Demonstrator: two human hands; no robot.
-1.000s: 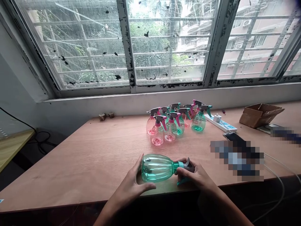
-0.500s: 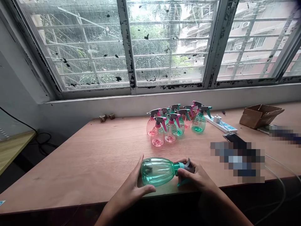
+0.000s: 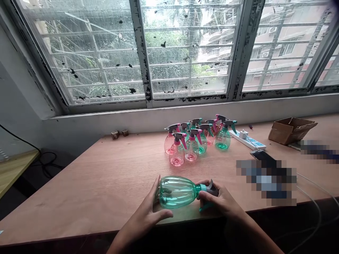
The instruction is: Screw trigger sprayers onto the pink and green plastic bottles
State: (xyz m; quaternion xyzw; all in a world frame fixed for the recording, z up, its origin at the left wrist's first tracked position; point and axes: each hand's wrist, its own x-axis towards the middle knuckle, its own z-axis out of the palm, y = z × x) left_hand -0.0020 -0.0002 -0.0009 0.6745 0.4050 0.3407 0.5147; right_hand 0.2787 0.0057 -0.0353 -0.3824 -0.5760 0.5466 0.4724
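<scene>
A clear green spray bottle (image 3: 178, 192) lies sideways in the air above the table's front edge, its base to the left. My right hand (image 3: 221, 198) is closed around its dark spray head, and the green trigger hangs below the fingers. At the base, my left hand (image 3: 148, 204) is cupped open, thumb stretched apart from the fingers; whether the hidden fingers touch the bottle I cannot tell. Farther back stands a group of upright spray bottles, among them a pink one (image 3: 177, 156) in front and a green one (image 3: 222, 139) at the right.
The wooden table (image 3: 106, 187) runs up to the wall under the window. To the right are a white power strip (image 3: 249, 140), a phone (image 3: 265, 158), a blurred patch and an open cardboard box (image 3: 290, 131). Two small blocks (image 3: 119, 134) sit at the back left. Cables hang at the right.
The left hand has shifted slightly left, and its thumb is a little farther from the bottle. The right hand still grips the spray head. The view has moved slightly.
</scene>
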